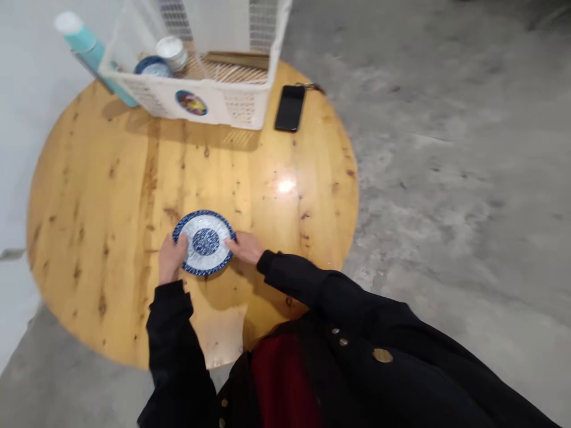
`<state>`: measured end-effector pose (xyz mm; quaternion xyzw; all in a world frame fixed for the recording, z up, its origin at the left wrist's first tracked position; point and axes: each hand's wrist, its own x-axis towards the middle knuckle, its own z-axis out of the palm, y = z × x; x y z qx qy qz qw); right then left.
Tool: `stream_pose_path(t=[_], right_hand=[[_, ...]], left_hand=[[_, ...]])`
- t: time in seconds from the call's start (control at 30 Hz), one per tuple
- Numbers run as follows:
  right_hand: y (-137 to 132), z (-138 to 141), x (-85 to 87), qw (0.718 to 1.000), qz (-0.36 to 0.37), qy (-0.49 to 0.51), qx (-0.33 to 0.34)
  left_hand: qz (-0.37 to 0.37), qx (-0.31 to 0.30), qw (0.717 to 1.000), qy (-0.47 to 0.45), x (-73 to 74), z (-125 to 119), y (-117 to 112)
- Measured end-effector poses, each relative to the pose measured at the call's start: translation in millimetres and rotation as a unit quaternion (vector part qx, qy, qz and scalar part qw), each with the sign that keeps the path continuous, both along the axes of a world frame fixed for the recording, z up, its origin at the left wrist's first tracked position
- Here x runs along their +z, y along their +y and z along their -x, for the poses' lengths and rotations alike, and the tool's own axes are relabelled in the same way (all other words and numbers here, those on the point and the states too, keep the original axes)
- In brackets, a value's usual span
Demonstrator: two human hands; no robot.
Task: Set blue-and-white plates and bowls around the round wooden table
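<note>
A blue and white patterned plate is held between my two hands above the front part of the round wooden table. My left hand grips its left rim, with the thumb over the top face. On the opposite side my right hand pinches the right rim, its thumb also on top. The fingers under the plate are hidden. The plate's decorated face points up, with a shadow on the wood below it.
At the table's back stands a white plastic basket with a stack of white bowls, a blue-rimmed dish and a brown flat piece inside. A black phone lies right of it; a teal and white bottle-like object stands left.
</note>
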<state>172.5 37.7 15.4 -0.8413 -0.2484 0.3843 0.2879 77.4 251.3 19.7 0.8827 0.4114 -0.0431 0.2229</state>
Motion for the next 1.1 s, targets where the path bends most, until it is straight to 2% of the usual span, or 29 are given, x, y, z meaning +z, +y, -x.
stream_pose_path(t=[0.1,0.2,0.27,0.43,0.7,0.87,0.97,1.1], right_hand=[[-16,-8,-4.9,0.999,0.018,-0.036,-0.026],[-24,-14,-8.0,0.995,-0.026,-0.067,-0.073],[-23,-15,-7.1,0.993,-0.049,-0.074,-0.079],[-7,-9,-0.4,0.992,-0.018,-0.106,-0.063],[12,-8,21.8,0.987,0.055,-0.149,0.005],[11,-4,28.9,0.985,0.059,-0.165,0.014],[8,-1,25.4,0.988,0.033,-0.148,-0.017],[-3,-1,23.2,0.986,-0.049,-0.118,-0.109]], left_hand=[[0.000,0.024,1.000,-0.016,9.6,9,-12],[-0.028,0.051,0.998,-0.025,15.5,23,-21],[-0.053,0.067,0.996,-0.033,17.7,33,-27],[-0.090,0.083,0.992,-0.024,18.0,45,-38],[-0.143,0.071,0.987,-0.003,21.0,43,-34],[-0.113,0.095,0.989,-0.024,24.3,39,-33],[-0.105,0.122,0.985,-0.059,37.6,38,-36],[-0.111,0.137,0.972,-0.153,68.7,30,-46]])
